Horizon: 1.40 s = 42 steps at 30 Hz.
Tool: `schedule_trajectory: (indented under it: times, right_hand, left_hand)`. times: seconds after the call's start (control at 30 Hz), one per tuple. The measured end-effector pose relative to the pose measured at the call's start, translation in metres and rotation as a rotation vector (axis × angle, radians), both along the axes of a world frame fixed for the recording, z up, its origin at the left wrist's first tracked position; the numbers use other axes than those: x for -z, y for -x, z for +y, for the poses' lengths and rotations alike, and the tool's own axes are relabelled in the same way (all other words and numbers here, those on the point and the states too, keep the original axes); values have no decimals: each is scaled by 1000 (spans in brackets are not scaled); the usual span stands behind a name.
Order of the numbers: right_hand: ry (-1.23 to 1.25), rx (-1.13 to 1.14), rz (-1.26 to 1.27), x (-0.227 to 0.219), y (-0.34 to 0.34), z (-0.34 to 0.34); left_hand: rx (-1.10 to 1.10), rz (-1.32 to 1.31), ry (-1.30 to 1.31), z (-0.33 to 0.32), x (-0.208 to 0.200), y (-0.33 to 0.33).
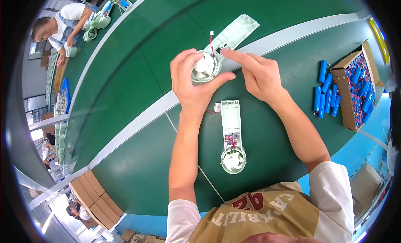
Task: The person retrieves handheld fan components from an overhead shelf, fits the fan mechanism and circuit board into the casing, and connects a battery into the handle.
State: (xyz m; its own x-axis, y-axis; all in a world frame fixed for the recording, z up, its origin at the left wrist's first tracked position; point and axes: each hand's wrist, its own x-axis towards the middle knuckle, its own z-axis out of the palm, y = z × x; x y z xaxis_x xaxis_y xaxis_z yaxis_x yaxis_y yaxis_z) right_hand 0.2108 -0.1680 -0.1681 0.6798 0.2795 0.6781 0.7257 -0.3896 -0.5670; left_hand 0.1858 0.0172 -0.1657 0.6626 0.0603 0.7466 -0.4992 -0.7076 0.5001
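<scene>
My left hand [190, 82] is closed around the round head of a pale green handheld fan half-shell [238, 32], which is tilted with its long handle pointing up and right. White fan blades [204, 65] sit inside the round head. A red wire with a white connector [211, 33] rises from the neck. The index finger of my right hand [263, 76] is stretched out, its tip at a small dark part [219, 50] at the neck; the other fingers are curled. Nearer me lies a second fan half-shell [232, 122] with a small purple circuit board [230, 139] and wires.
At right an open cardboard box [344, 101] holds many blue battery cells, with several loose blue cells [323, 99] beside it. A pale metal rail [138, 109] crosses between the green surfaces. A co-worker [69, 23] handles parts at far left. Brown cartons [96, 199] stand lower left.
</scene>
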Motion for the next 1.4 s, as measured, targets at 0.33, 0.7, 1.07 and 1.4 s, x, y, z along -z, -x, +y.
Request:
schedule_trajectory:
  times: [0.33,0.7,1.07,1.4]
  right_hand:
    - [8,-35,15,0,3,6]
    - [-271,0,391,0,7,10]
    - [-419,-309,802,9,-2,4]
    - [-720,-310,993,-10,1,5]
  left_hand:
    - [25,107,210,2,8,6]
    - [-76,15,121,2,7,8]
    - [111,188,511,-3,-3,12]
    - [403,398,762,-6,-4,14]
